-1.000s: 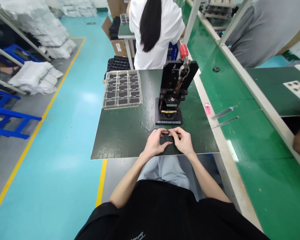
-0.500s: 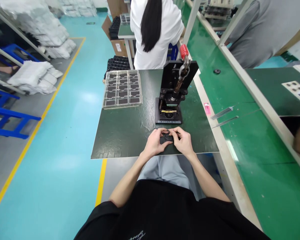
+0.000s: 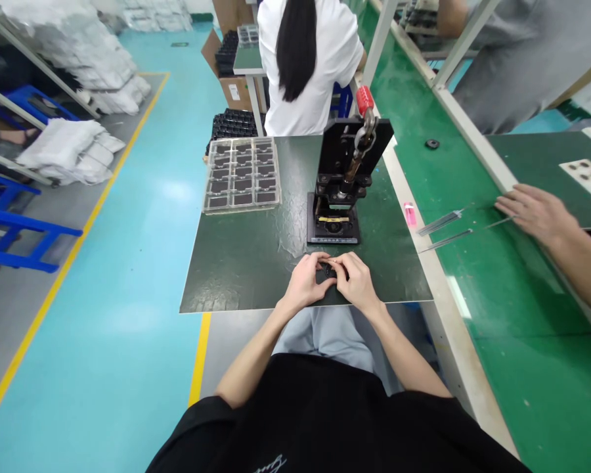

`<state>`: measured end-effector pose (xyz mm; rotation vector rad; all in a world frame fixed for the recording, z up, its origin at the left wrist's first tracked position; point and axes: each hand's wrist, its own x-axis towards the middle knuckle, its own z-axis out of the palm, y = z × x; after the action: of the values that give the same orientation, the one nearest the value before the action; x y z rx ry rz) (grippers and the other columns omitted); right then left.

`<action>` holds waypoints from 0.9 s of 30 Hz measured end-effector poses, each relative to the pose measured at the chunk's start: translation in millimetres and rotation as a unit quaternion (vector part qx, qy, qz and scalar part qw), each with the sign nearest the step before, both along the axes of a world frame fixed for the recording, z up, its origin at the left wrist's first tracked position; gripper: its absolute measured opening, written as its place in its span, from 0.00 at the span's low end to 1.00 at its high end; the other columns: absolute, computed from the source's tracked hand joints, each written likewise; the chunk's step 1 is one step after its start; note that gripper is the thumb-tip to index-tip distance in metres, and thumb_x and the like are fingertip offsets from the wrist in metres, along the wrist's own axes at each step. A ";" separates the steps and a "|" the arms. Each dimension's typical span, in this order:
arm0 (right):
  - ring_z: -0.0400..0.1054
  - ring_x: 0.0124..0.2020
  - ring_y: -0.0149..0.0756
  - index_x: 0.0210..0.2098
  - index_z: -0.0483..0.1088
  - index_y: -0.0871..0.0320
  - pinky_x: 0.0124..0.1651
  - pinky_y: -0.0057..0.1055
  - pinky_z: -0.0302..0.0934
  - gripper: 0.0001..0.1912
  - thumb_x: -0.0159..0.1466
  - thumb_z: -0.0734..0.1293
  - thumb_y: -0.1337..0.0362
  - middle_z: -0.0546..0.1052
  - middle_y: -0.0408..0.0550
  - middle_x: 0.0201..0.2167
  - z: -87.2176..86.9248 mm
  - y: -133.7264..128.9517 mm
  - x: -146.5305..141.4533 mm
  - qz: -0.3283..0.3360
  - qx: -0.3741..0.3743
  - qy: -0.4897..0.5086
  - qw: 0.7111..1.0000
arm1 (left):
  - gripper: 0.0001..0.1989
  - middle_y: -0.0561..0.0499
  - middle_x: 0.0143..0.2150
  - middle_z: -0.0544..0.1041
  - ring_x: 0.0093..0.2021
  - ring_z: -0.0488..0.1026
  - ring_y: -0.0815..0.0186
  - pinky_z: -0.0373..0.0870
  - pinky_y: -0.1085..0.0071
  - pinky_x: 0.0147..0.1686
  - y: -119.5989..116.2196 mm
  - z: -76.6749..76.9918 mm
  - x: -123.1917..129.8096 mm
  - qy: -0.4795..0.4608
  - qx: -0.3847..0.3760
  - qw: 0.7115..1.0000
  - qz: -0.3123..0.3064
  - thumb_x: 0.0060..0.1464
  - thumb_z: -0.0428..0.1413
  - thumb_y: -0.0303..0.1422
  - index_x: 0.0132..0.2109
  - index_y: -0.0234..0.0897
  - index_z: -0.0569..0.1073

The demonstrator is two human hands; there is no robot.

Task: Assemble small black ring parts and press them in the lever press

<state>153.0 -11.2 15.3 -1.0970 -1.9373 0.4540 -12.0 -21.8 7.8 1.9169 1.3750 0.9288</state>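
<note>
A small black part (image 3: pixel 328 270) lies between my hands near the front edge of the dark green table (image 3: pixel 241 276). My left hand (image 3: pixel 306 279) grips it from the left, thumb below and fingers above. On its right side my right hand (image 3: pixel 353 277) pinches it, fingertips touching those of my left hand. Much of the part is hidden by my fingers. Just beyond stands a black hand press (image 3: pixel 333 231) with a red-tipped lever (image 3: pixel 364 98). A clear tray (image 3: pixel 241 175) with dark rectangular pieces sits at the back left of the table.
Right of the table runs a green conveyor (image 3: pixel 497 276) with thin rods (image 3: pixel 440 223), a pink item (image 3: pixel 410 213) and a black ring (image 3: pixel 432 144). Another person's hand (image 3: pixel 536 210) reaches over it. A person in white (image 3: pixel 305 72) sits ahead.
My right hand has shifted slightly left, covering more of the black part. At the right, another person's hand has come in over the conveyor by the thin rods.
</note>
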 end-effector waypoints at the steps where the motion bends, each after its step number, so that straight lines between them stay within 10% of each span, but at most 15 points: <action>1: 0.69 0.34 0.39 0.33 0.66 0.53 0.39 0.35 0.65 0.11 0.73 0.60 0.68 0.75 0.47 0.30 0.1 0.3 0.3 -0.001 -0.007 0.002 1.000 | 0.25 0.46 0.49 0.79 0.44 0.78 0.60 0.78 0.62 0.46 -0.2 -0.3 0.2 -0.001 0.001 1.000 0.002 0.49 0.67 0.27 0.53 0.39 0.69; 12: 0.69 0.30 0.34 0.31 0.69 0.55 0.36 0.32 0.64 0.14 0.72 0.63 0.58 0.75 0.45 0.28 0.3 6.3 -0.2 -0.023 -0.116 0.110 0.987 | 0.25 0.46 0.47 0.80 0.43 0.78 0.60 0.78 0.61 0.46 1.7 0.8 2.0 -0.007 -0.002 1.000 0.012 0.47 0.70 0.28 0.51 0.39 0.69; 17: 0.62 0.22 0.27 0.32 0.67 0.55 0.26 0.27 0.58 0.21 0.68 0.67 0.44 0.74 0.41 0.26 -2.1 6.9 18.4 -0.202 -0.128 0.360 0.902 | 0.26 0.47 0.45 0.82 0.41 0.78 0.61 0.78 0.61 0.45 2.7 0.2 2.3 -0.015 -0.012 1.000 0.018 0.46 0.73 0.31 0.49 0.40 0.70; 27: 0.74 0.36 0.35 0.35 0.74 0.57 0.43 0.35 0.70 0.22 0.67 0.68 0.43 0.79 0.48 0.34 -8.0 -0.7 40.6 -0.206 -0.150 0.364 0.896 | 0.27 0.46 0.49 0.82 0.45 0.80 0.62 0.78 0.64 0.42 37.5 24.9 -2.7 -0.057 0.034 0.997 0.029 0.51 0.71 0.32 0.54 0.41 0.69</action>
<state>193.6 -11.9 7.3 -1.2563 -0.9676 0.8039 -14.7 15.7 32.7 1.8517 1.3546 1.1084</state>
